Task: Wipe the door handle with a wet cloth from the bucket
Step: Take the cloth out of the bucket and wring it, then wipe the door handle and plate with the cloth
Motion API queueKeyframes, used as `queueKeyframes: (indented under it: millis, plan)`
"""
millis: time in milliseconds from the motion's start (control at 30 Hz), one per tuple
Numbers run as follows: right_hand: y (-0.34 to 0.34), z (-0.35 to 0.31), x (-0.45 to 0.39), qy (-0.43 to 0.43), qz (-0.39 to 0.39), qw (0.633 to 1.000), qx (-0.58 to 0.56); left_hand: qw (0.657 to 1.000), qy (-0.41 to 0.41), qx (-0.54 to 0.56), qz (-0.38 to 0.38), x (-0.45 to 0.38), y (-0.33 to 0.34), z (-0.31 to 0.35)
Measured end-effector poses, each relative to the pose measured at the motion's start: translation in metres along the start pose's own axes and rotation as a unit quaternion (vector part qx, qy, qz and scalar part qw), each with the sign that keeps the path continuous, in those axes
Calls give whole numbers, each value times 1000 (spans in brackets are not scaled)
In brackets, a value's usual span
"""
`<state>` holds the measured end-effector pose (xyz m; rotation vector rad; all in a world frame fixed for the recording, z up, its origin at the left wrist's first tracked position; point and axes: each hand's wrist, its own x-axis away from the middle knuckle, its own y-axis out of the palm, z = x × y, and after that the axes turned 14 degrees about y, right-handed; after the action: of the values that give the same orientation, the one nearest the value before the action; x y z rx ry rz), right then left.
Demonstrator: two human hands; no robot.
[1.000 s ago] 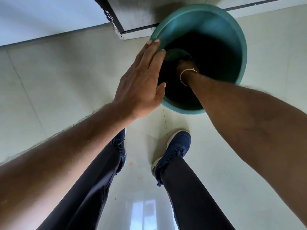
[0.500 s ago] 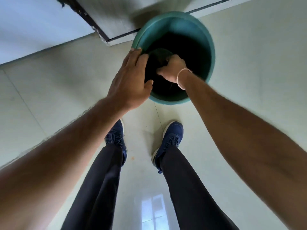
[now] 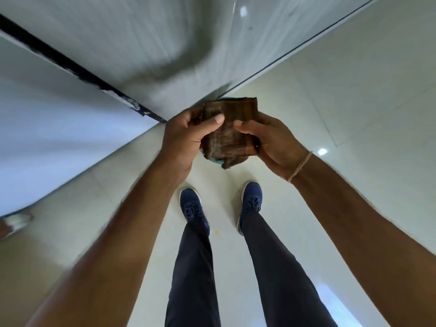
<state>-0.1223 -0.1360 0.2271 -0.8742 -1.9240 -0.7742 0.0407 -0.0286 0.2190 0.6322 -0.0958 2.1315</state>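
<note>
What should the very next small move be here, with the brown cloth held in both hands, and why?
Probably a squeeze over the bucket. Both the left hand and the right hand hold the folded brown cloth directly above it, only a teal sliver of rim showing beneath. Whether the cloth drips cannot be seen. No door handle is in view yet.
</note>
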Motion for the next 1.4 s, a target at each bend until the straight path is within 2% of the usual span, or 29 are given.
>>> queueKeyframes:
  millis: [133,300,433,533,600,633,733,933,1033,1167,1267,1333,1400]
  plan:
    - [29,-25,74,-51,75,994,65,999,0,36,30,58,5,63]
    - [69,-39,155,-94,84,985,118,991,-38,112,63,136,-4,125]
    - [106,-27,198,-189,150,927,289,984,-31,120,126,201,-24,149]
    - [138,-11,235,-299,141,866,376,970,10,139,199,255,-43,163]
    - [158,-2,256,-379,117,820,413,958,34,145,244,290,-49,171]
    - [171,2,269,-393,80,814,419,951,51,144,269,309,-52,175]
    - [207,14,302,-374,-27,816,441,926,101,145,335,364,-56,185]
    - [270,35,363,-342,-151,807,458,864,187,168,436,453,-68,199]
    - [311,56,396,-331,-227,779,481,832,215,144,491,497,-92,195]
    - [370,95,423,-379,-263,714,526,790,226,124,556,555,-137,191]
    - [417,129,430,-404,-267,689,539,764,229,116,592,594,-177,182]
    - [452,154,432,-406,-266,686,542,758,221,110,604,620,-208,174]
    - [487,179,431,-382,-264,710,530,752,219,115,610,646,-244,163]
